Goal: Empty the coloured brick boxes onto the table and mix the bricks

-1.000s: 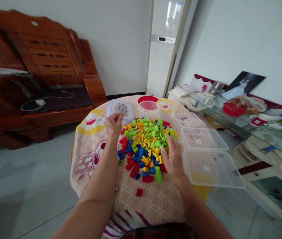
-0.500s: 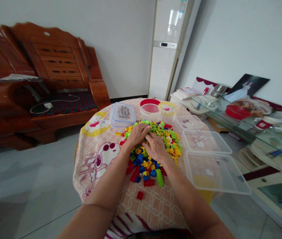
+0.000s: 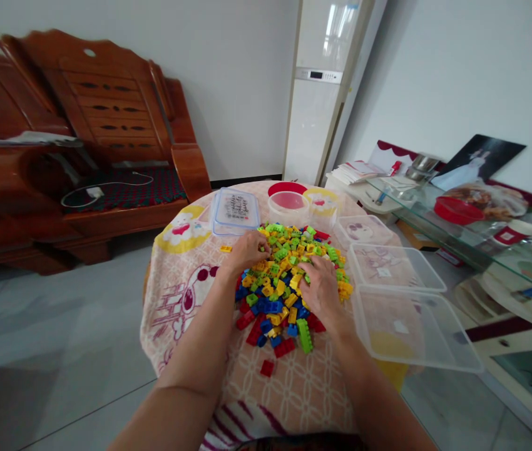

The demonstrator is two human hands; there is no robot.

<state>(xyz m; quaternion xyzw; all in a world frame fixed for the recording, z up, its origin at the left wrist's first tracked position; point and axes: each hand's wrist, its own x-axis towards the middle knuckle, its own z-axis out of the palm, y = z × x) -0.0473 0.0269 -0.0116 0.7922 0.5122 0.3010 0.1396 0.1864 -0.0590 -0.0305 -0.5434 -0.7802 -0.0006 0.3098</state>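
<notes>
A heap of small toy bricks (image 3: 285,275) in green, yellow, blue and red lies on a round table under a patterned cloth (image 3: 186,282). My left hand (image 3: 246,249) rests on the heap's left edge, fingers curled down among the bricks. My right hand (image 3: 321,287) lies on the right side of the heap, fingers spread and bent over the bricks. Whether either hand grips a brick is hidden. A single red brick (image 3: 266,368) lies apart near the front, and a yellow one (image 3: 223,248) lies left of the heap.
Clear plastic boxes (image 3: 407,326) stand right of the heap, one (image 3: 395,266) behind it and a smaller one (image 3: 362,228) further back. A lidded box (image 3: 235,210) and a round tub with red lid (image 3: 287,203) sit behind. A wooden bench (image 3: 82,138) is left, a glass shelf (image 3: 472,232) right.
My hands had come together on top of the heap. They have since drawn apart, the left to its left edge and the right toward the near right, spreading the bricks.
</notes>
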